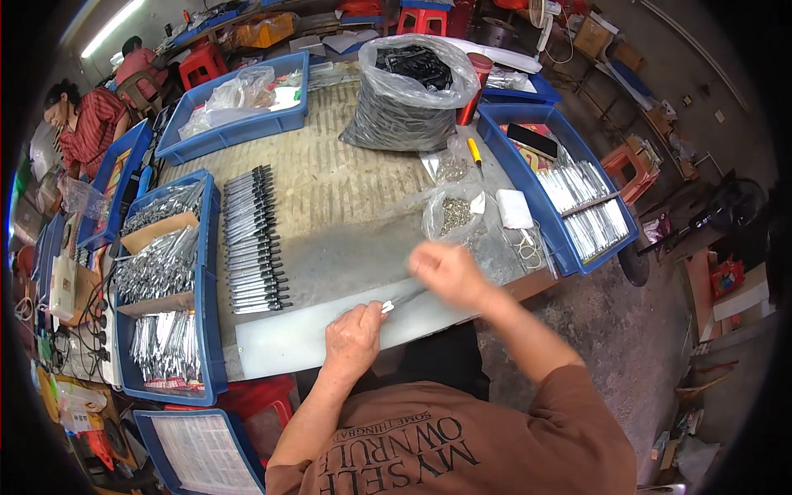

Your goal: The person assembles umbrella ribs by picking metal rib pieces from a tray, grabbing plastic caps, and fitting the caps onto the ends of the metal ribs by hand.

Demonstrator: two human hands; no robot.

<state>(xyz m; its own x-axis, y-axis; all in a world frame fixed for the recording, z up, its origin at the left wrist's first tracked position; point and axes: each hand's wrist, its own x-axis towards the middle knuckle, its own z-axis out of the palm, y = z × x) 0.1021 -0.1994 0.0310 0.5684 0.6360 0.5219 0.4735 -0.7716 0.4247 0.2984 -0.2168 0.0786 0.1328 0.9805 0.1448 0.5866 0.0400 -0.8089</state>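
Observation:
My left hand (353, 337) is closed over the near edge of a pale grey sheet (289, 332). From its fingertips sticks a slim metal piece (388, 306) with a bright whitish end; most of it is hidden in the fingers. Just right of it and a little higher, my right hand (450, 275) hovers with curled fingers, blurred by motion; what it holds, if anything, does not show. Slender metal rods with black ends (250, 239) lie side by side in a long row to the left. Beyond my right hand sits a clear bag of small metal parts (455, 213).
A blue tray (216, 330) of metal rods flanks the left; another blue tray (569, 247) with rods and a phone (532, 141) lies right. A large bag of black parts (412, 91), a yellow-handled screwdriver (474, 152) and a red cup (473, 91) stand farther back. Two people sit far left.

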